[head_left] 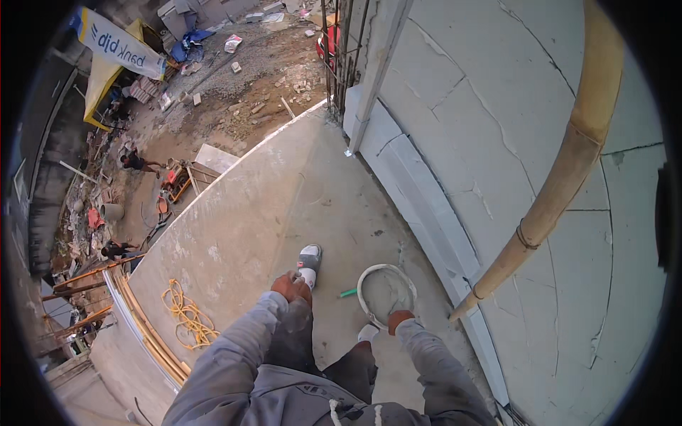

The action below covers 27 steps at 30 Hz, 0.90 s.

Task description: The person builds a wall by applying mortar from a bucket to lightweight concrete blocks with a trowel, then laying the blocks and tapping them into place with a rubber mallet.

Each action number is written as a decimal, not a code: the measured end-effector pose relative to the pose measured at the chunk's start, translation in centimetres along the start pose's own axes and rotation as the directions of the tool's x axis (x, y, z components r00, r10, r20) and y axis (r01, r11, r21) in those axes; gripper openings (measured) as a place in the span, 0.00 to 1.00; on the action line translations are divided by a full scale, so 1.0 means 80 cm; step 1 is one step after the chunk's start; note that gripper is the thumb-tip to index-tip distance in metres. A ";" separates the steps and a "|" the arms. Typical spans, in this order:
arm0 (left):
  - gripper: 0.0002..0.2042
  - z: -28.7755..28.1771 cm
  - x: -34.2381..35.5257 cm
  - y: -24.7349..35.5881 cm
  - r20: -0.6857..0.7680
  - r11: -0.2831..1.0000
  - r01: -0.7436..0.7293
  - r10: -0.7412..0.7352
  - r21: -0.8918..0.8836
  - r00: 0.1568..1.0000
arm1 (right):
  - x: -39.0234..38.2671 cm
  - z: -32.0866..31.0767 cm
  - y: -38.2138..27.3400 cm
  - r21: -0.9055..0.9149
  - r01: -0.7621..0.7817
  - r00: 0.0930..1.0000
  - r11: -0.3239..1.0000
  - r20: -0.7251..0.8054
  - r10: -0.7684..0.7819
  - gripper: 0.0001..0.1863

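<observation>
My right hand point(400, 321) is closed on the near rim of a round bucket point(364, 280) with a pale, crusted edge. Inside the bucket is grey material that looks like wet mortar. A short green object point(348, 292) shows just left of the bucket; what it belongs to cannot be told. My left hand point(293, 287) is in front of my left leg with its fingers curled together. Whatever may be in those fingers is too small to make out. My sandalled left foot point(309, 261) rests on the concrete, left of the bucket.
On my right stands a grey block wall point(490, 135), crossed by a thick bamboo pole point(561, 184). The slab's edge point(234, 167) drops to a yard with rubble and two people. A yellow rope point(186, 312) and long poles point(153, 341) lie at left. Rebar point(341, 57) rises at the far corner.
</observation>
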<state>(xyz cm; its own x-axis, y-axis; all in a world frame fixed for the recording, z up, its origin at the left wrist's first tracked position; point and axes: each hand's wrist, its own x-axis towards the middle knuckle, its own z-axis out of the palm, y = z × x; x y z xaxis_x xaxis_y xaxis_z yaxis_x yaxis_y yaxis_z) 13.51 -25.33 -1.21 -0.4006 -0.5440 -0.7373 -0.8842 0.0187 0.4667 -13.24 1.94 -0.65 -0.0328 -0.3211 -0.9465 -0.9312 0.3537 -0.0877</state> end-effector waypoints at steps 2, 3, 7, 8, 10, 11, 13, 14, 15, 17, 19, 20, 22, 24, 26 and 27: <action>0.19 0.018 -0.019 0.063 -0.004 0.997 -0.070 0.070 0.020 0.998 | 0.000 0.084 0.032 0.039 -0.039 0.998 0.998 -0.052 0.041 0.15; 0.18 0.036 -0.023 0.050 -0.009 0.993 -0.113 0.114 0.027 0.993 | -0.003 0.112 0.034 0.106 -0.136 0.981 0.985 -0.122 0.148 0.14; 0.19 0.108 -0.057 0.041 0.115 0.966 -0.151 0.129 0.210 0.985 | 0.003 0.223 0.073 0.318 -0.318 0.924 0.893 -0.105 0.367 0.14; 0.19 0.128 -0.071 0.053 0.150 0.950 -0.092 0.049 0.299 0.988 | -0.004 0.254 0.095 0.352 -0.336 0.918 0.874 -0.088 0.388 0.14; 0.19 0.168 -0.093 0.050 0.169 0.922 -0.052 -0.014 0.383 0.986 | -0.018 0.301 0.137 0.280 -0.273 0.955 0.920 -0.040 0.295 0.15; 0.19 0.185 -0.101 0.036 0.161 0.923 -0.063 0.001 0.379 0.987 | -0.016 0.316 0.149 0.295 -0.269 0.958 0.917 -0.014 0.285 0.15; 0.19 0.232 -0.128 0.039 0.161 0.921 -0.084 0.024 0.380 0.987 | 0.003 0.373 0.166 0.377 -0.347 0.923 0.859 -0.024 0.384 0.15; 0.18 0.251 -0.138 0.045 0.143 0.926 -0.071 0.019 0.370 0.989 | 0.017 0.398 0.171 0.434 -0.398 0.890 0.808 -0.030 0.455 0.15; 0.18 0.267 -0.156 0.065 0.137 0.923 -0.062 0.011 0.379 0.991 | 0.020 0.413 0.179 0.439 -0.387 0.895 0.811 -0.032 0.444 0.15; 0.18 0.297 -0.197 0.115 0.101 0.731 -0.098 0.039 0.676 0.994 | 0.010 0.434 0.195 0.329 -0.254 0.958 0.909 -0.044 0.284 0.14; 0.18 0.317 -0.207 0.120 0.111 0.767 -0.119 0.062 0.630 0.992 | -0.001 0.445 0.206 0.383 -0.247 0.955 0.890 -0.061 0.291 0.14; 0.17 0.322 -0.216 0.118 0.125 0.802 -0.150 0.094 0.579 0.988 | -0.011 0.451 0.204 0.438 -0.249 0.948 0.864 -0.074 0.310 0.13; 0.19 0.340 -0.222 0.123 0.153 0.876 -0.111 0.043 0.470 0.987 | -0.029 0.444 0.205 0.365 -0.177 0.974 0.914 -0.067 0.215 0.14; 0.21 0.356 -0.222 0.121 0.223 0.975 -0.038 -0.012 0.218 0.975 | -0.047 0.440 0.201 0.461 -0.132 0.945 0.877 -0.207 0.252 0.16; 0.22 0.386 -0.208 0.081 0.247 0.911 -0.170 0.079 0.375 0.966 | -0.069 0.432 0.190 0.512 -0.078 0.851 0.856 -0.414 0.325 0.18; 0.22 0.400 -0.216 0.083 0.229 0.924 -0.174 0.098 0.341 0.969 | -0.083 0.438 0.185 0.546 -0.024 0.716 0.837 -0.575 0.395 0.20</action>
<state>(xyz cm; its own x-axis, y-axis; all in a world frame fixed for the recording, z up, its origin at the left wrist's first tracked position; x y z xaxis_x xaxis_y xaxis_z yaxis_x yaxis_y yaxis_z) 6.86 11.03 -1.01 -0.5298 -0.3332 -0.7799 -0.8290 0.3977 0.3932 -14.08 40.08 -6.53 -0.6006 -0.5955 -0.5335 -0.5808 0.7835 -0.2207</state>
